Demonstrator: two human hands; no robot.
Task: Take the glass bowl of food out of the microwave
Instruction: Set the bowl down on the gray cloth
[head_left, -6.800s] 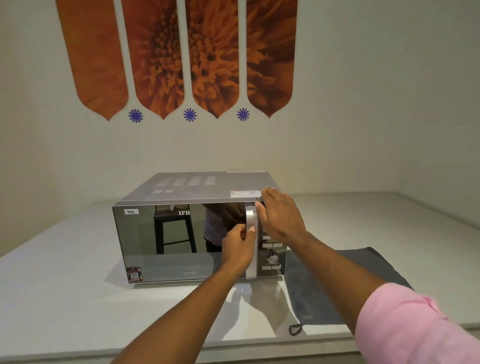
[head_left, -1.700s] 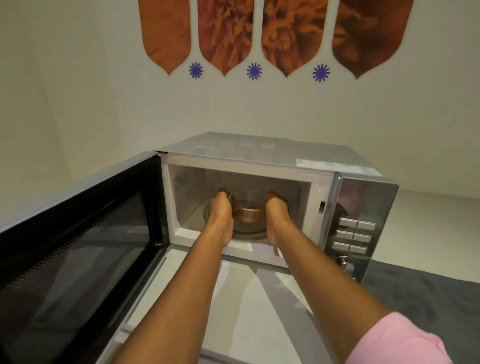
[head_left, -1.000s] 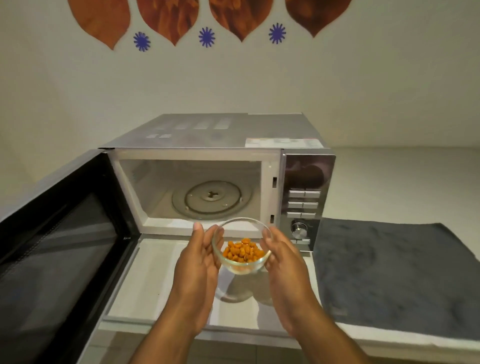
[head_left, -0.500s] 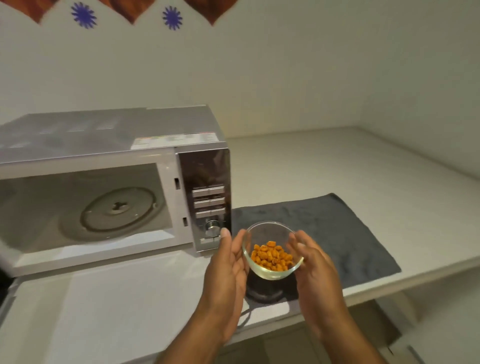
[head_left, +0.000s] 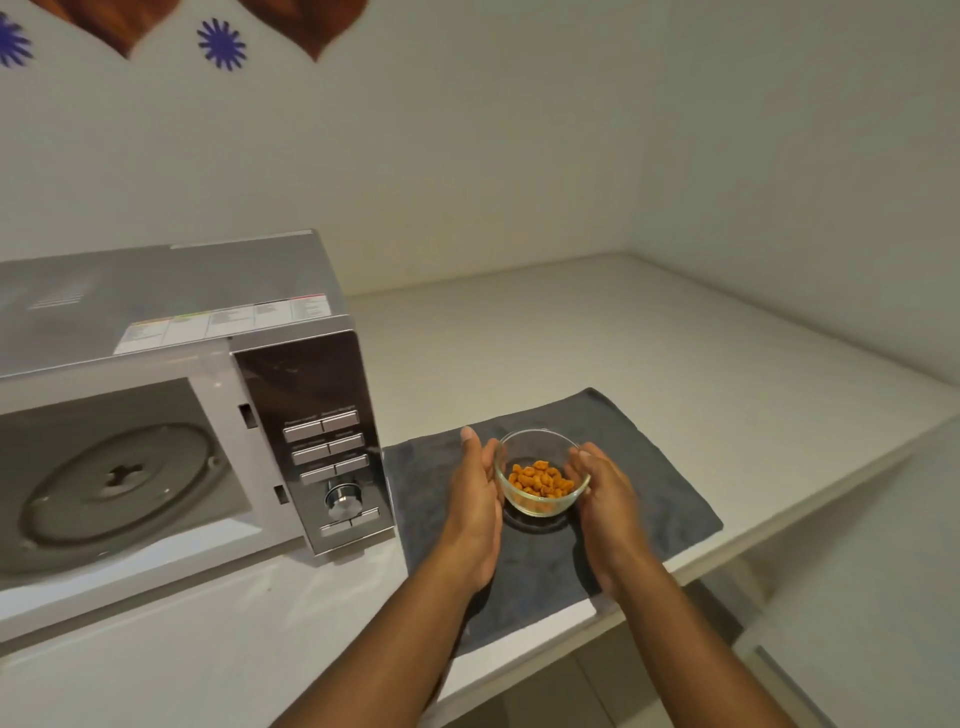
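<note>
The glass bowl (head_left: 541, 470) is out of the microwave (head_left: 171, 415) and sits over the dark grey cloth (head_left: 613, 499) that lies on the surface (head_left: 597, 332) toward its near edge, just right of the microwave's control panel (head_left: 324, 441). The left hand (head_left: 475, 506) and right hand (head_left: 605, 501) cup it from opposite sides, fingers (head_left: 480, 457) curved against the glass wall and grasping the bowl between the palms. A dark shadow lies directly under the base, but I cannot tell whether the bowl already rests on the cloth or hangs just above it.

The bowl looks small, rigid and smooth, so it is probably light but slippery and breakable if it tips off the near edge. It may also be hot from the oven, though nothing visible confirms that. Holding it low on both sides, as here, seems the safest grip; the thin rim offers less purchase. The orange food pieces (head_left: 540, 479) are loose and fill only the bottom, so they would shift or spill only under a strong tilt.

The microwave's door is cut off by the left border, and its cavity shows only the bare turntable (head_left: 122, 480). The thumbs are partly hidden behind the bowl and the button labels are too blurred to read.
</note>
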